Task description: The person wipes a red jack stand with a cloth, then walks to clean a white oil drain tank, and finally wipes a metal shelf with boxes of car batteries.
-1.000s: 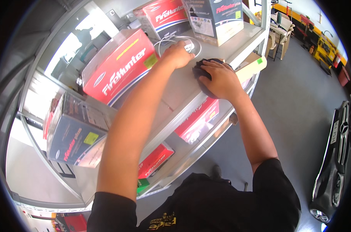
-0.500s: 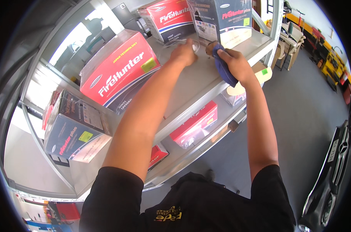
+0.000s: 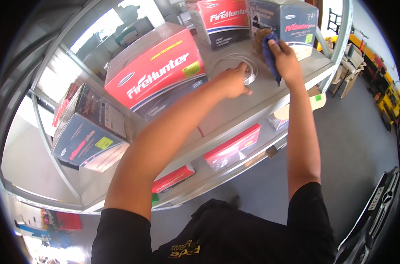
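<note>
My left hand (image 3: 236, 82) is over the upper shelf, its fingers and thumb closed around the end of a coiled white cable (image 3: 226, 57). A pale end piece (image 3: 251, 79) of the cable shows between finger and thumb. The coil's loops lie on the shelf beyond the hand. In my right hand (image 3: 286, 61) a crumpled blue cloth (image 3: 271, 56) is gripped, hanging down, with a brown patch or second cloth on its left side. It hangs in front of a dark blue battery box (image 3: 286, 20) at the back right.
A large red battery box (image 3: 153, 72) stands left of the coil, another red box (image 3: 222, 22) behind it. A dark blue box (image 3: 92, 132) stands far left. More boxes (image 3: 233, 147) sit on the lower shelf. The metal shelf edge (image 3: 235, 116) crosses ahead; a black car (image 3: 380, 211) is at right.
My left hand has lowered the white cable onto the shelf, where its loops now lie. My right hand has raised the blue cloth in front of the dark blue box. The view has shifted.
</note>
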A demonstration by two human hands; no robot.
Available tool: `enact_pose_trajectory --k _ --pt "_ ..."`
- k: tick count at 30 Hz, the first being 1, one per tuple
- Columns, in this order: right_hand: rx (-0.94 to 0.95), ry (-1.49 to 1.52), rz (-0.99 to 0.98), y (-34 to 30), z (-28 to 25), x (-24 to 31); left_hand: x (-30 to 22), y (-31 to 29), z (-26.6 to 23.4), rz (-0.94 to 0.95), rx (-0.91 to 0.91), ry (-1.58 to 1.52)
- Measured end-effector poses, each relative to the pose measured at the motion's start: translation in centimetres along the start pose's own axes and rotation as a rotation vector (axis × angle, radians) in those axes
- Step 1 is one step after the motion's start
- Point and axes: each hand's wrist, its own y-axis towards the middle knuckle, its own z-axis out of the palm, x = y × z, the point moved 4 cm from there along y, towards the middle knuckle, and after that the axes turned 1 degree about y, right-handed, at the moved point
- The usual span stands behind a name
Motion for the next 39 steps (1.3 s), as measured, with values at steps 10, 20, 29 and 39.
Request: enact_pose_trajectory --k 10,20,29,39 --pt "-0.116 -0.108 -0.145 -3.1 -1.3 0.7 -1.4 -1.4 -3.6 -0.078 -0.174 -0.027" --pt "0.507 -1.035 -0.268 -1.9 7.6 -5.1 -1.6 -20.0 -14.2 -0.048 -0.547 -0.631" --pt "0.792 -0.823 -0.435 6.1 16.6 -4.7 -0.2 -33.7 -13.1 -0.229 -0.761 -0.911" --pt "0.824 -0.554 -0.480 -8.5 6.3 -0.7 4.8 -48.5 -7.4 -0.263 -0.976 -1.221"
